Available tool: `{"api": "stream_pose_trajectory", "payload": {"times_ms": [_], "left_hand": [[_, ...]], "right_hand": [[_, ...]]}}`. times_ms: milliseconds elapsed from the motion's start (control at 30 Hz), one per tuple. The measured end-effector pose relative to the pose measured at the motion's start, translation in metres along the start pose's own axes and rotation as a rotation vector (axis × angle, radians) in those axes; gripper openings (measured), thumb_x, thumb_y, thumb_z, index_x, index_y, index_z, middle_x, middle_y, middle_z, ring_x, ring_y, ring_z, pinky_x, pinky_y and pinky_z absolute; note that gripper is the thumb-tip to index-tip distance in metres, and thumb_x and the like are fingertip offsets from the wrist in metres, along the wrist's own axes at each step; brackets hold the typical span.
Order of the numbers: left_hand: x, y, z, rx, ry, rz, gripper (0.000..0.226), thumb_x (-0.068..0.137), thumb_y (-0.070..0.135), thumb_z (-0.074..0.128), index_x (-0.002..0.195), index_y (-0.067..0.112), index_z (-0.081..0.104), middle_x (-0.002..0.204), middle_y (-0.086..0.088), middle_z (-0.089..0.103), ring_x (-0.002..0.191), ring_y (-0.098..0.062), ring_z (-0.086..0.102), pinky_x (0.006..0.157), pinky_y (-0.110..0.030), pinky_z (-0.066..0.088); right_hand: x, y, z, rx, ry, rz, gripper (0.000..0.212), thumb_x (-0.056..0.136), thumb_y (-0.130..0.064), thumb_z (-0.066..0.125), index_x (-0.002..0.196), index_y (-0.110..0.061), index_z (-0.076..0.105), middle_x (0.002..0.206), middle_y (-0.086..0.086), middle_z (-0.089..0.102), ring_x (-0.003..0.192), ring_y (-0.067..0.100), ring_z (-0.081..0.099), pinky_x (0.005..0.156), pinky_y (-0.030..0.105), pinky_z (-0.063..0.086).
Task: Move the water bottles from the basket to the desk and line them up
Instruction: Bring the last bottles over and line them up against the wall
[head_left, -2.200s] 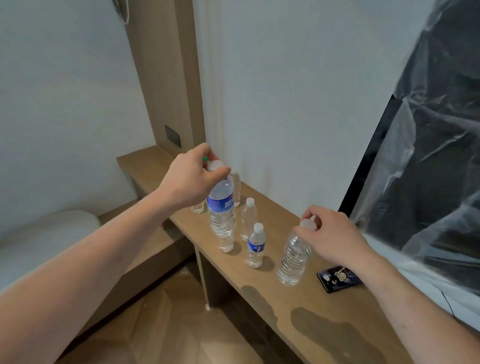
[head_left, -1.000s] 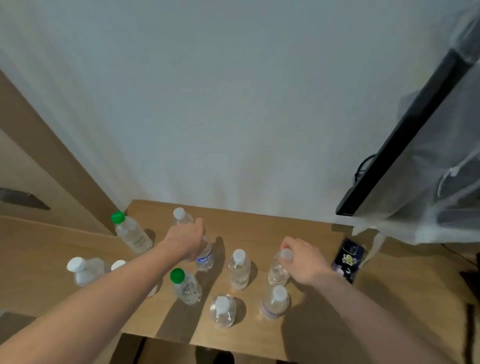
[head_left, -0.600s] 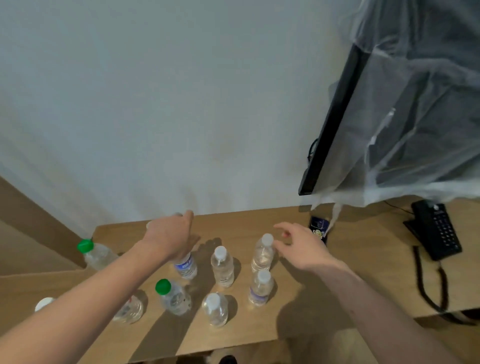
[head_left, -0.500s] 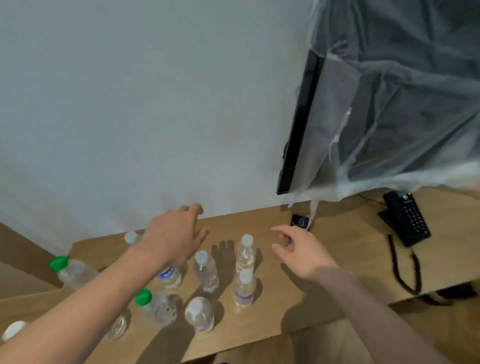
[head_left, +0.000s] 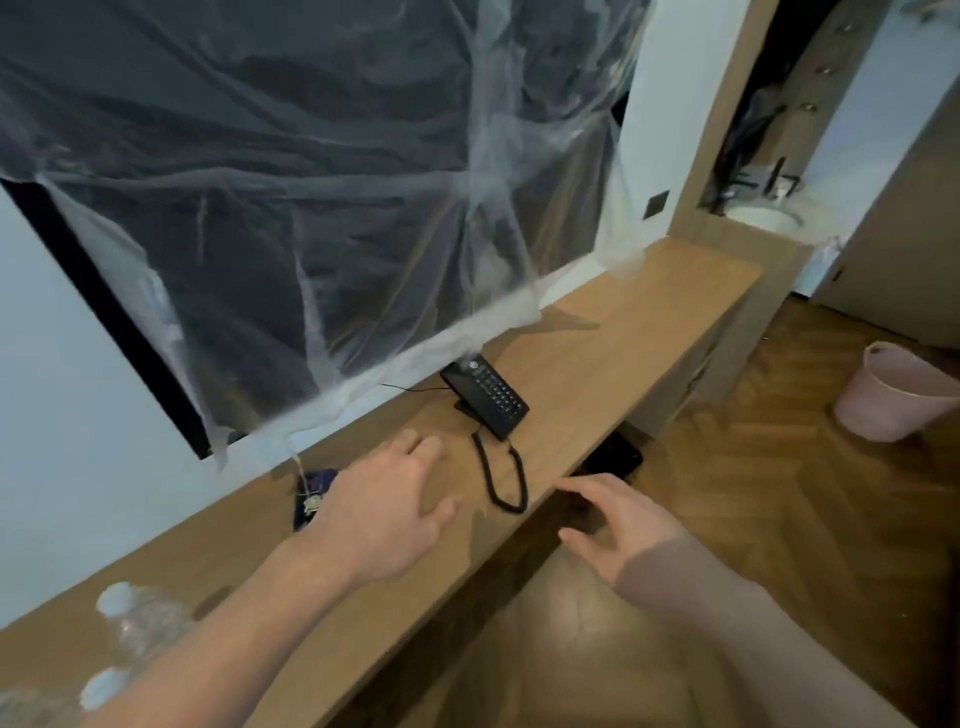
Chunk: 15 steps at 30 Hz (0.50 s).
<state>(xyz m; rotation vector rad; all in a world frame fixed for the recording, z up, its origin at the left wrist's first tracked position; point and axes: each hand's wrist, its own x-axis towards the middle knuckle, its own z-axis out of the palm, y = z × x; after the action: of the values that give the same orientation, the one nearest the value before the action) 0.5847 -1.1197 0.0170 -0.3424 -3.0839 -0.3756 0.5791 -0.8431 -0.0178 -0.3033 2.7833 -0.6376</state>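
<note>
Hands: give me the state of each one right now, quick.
Left hand: open, fingers spread over the desk, holding nothing.
Right hand: open, fingers loosely spread past the desk's front edge, holding nothing.

A long wooden desk (head_left: 639, 322) ran along a pale wall (head_left: 67, 364), its far end meeting a wood-panelled column (head_left: 711, 119). Above it hung a large black television (head_left: 291, 218) draped in clear, crumpled plastic sheeting (head_left: 467, 171) whose lower edge trailed onto the desk top. A black corded telephone (head_left: 485, 395) sat on the desk, its coiled cord (head_left: 498, 478) looping toward the front edge. The floor (head_left: 779, 499) was herringbone wood parquet in warm brown. A pale pink waste bin (head_left: 893, 400) stood on it at the right, near a doorway. Beyond the column a white washbasin (head_left: 763, 218) showed under a dark fitting. The light was soft and dim.
</note>
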Motion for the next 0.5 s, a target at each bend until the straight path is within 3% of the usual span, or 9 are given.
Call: {"api": "stream_pose_trajectory", "payload": {"times_ms": [300, 400, 500], "left_hand": [[0.094, 0.15, 0.05, -0.049, -0.109, 0.181, 0.05, 0.098, 0.061, 0.052, 0.142, 0.04, 0.045, 0.146, 0.017, 0.038, 0.13, -0.012, 0.049, 0.106, -0.034, 0.05], [0.128, 0.186, 0.055, -0.028, -0.119, 0.244, 0.05, 0.099, 0.06, 0.052, 0.143, 0.04, 0.044, 0.152, 0.015, 0.038, 0.136, -0.013, 0.046, 0.111, -0.037, 0.046], [0.167, 0.222, 0.064, -0.038, -0.139, 0.295, 0.048, 0.099, 0.061, 0.052, 0.142, 0.04, 0.045, 0.145, 0.017, 0.043, 0.127, -0.01, 0.051, 0.103, -0.031, 0.046]], "right_hand": [[-0.057, 0.15, -0.073, 0.073, 0.118, 0.182, 0.058, 0.105, -0.045, 0.061, 0.158, -0.041, 0.039, 0.161, -0.018, 0.037, 0.133, 0.007, 0.056, 0.111, 0.017, 0.038], [-0.066, 0.187, -0.091, 0.12, 0.138, 0.248, 0.059, 0.103, -0.053, 0.058, 0.158, -0.046, 0.036, 0.163, -0.022, 0.032, 0.12, 0.006, 0.06, 0.109, 0.021, 0.045], [-0.07, 0.224, -0.105, 0.153, 0.173, 0.29, 0.06, 0.103, -0.058, 0.055, 0.158, -0.047, 0.035, 0.162, -0.022, 0.032, 0.124, 0.007, 0.058, 0.113, 0.029, 0.046]]}}
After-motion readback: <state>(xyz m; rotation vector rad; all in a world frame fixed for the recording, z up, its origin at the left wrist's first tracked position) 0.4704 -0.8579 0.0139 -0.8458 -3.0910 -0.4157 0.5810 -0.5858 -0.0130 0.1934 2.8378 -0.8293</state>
